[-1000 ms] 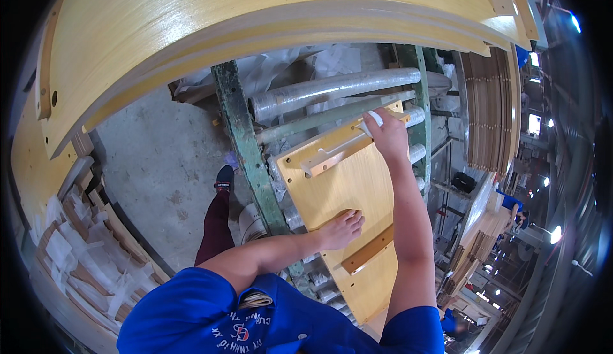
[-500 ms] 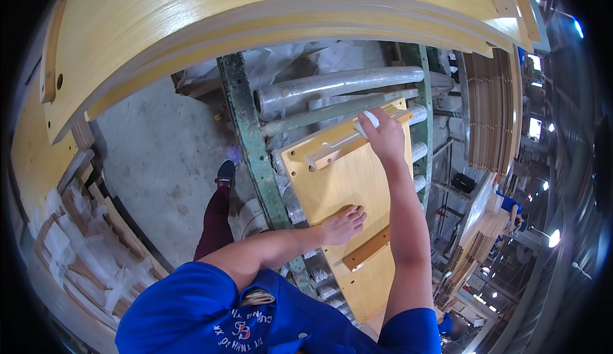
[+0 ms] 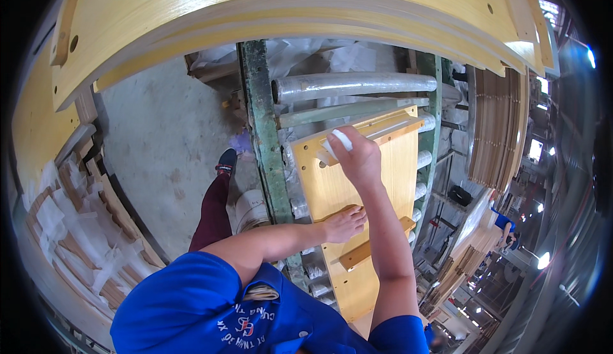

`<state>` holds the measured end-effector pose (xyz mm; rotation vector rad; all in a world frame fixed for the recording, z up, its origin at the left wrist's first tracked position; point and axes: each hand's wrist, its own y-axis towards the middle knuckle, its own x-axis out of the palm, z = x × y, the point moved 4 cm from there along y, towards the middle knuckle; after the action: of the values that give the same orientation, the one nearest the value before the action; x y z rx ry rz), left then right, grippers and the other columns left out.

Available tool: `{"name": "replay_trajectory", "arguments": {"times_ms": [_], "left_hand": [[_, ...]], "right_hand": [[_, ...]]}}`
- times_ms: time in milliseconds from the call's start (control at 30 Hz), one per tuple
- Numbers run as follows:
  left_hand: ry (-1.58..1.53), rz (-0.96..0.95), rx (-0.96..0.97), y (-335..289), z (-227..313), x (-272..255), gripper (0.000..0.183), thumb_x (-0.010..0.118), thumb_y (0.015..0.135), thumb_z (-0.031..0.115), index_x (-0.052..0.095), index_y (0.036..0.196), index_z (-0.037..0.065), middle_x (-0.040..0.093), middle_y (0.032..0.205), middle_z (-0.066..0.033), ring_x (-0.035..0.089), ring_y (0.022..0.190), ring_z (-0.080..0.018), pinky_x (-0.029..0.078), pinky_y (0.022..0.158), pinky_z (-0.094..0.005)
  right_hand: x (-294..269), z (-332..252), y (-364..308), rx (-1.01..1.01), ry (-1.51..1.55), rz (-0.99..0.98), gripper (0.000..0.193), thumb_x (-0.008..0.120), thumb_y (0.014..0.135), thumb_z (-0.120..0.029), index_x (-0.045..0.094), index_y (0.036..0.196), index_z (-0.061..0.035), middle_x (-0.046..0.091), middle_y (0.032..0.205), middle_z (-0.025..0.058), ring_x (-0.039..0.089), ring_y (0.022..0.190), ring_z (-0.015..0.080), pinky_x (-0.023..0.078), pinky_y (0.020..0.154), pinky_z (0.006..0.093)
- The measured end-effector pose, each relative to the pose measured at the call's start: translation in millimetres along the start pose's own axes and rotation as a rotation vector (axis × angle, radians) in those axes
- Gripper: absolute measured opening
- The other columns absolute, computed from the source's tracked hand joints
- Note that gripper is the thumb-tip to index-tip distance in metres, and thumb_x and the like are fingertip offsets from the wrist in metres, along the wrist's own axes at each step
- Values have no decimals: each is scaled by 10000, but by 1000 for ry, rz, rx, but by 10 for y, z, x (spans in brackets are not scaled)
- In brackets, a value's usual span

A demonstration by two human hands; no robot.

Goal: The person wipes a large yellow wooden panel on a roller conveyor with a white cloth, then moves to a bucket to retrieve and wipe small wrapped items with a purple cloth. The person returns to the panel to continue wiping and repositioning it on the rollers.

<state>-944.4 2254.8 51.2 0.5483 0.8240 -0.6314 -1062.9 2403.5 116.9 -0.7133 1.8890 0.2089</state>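
Observation:
A yellow wooden panel (image 3: 396,184) with small drilled holes lies across the rollers. Along its far end runs a raised wooden rail (image 3: 401,128); a shorter wooden strip (image 3: 355,257) crosses it nearer to me. My right hand (image 3: 361,162) grips a small white pad (image 3: 342,139) at the rail's left end; whether it is cloth or foam I cannot tell. My left hand (image 3: 345,225) rests flat on the panel by its left edge, between rail and strip, fingers stretched out and holding nothing.
A green roller frame (image 3: 262,137) with plastic-wrapped rollers (image 3: 354,85) carries the panel. Large yellow panels (image 3: 268,9) are stacked beyond it. Wrapped boards (image 3: 96,245) stand at left, a white bucket (image 3: 251,211) beside the frame, and stacked brown boards (image 3: 497,130) at right. Another person (image 3: 504,221) works far right.
My right hand has slid the white pad leftward along the rail to its left end. My left hand stays on the panel. The whole view has shifted slightly.

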Motion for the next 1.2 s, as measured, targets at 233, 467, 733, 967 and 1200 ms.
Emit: {"name": "replay_trajectory", "arguments": {"times_ms": [233,467,733,967,1200], "left_hand": [[-254,188,-66,-37,-32,-2,451,478,763,131,504,1181,-34,464,1299,-182,365,1267,-308,210,1092,-437],[-48,125,-77,-36,14,78,423,404,845,211,492,1230,60,427,1331,-86,270,1324,-244,55,1123,-463],[-576,233,-120,9,-38,162,338,461,834,223,483,1108,26,460,1232,-193,400,1206,-339,299,1038,-452],[67,320,168,-125,39,296,246,488,824,250,509,1012,92,468,1225,-136,412,1195,-320,305,1019,-502],[-417,93,333,-1317,378,-171,280,610,729,209,589,986,101,544,1136,-106,483,1128,-274,379,953,-411]], "right_hand": [[163,-182,-26,-81,4,-37,179,627,846,-241,627,878,-65,636,612,96,636,508,210,488,491,299],[148,-232,-31,-108,-30,-26,170,636,835,-230,631,895,-70,627,590,91,641,526,218,495,502,308],[145,-314,-319,-149,13,169,228,662,807,-210,631,976,-59,653,763,126,649,637,267,509,539,337],[421,-192,-762,19,243,367,217,622,848,-165,619,1013,-25,653,844,153,649,732,243,507,631,318],[740,93,-968,79,456,531,207,629,833,-157,615,992,-25,654,859,156,649,718,286,506,612,345]]}}
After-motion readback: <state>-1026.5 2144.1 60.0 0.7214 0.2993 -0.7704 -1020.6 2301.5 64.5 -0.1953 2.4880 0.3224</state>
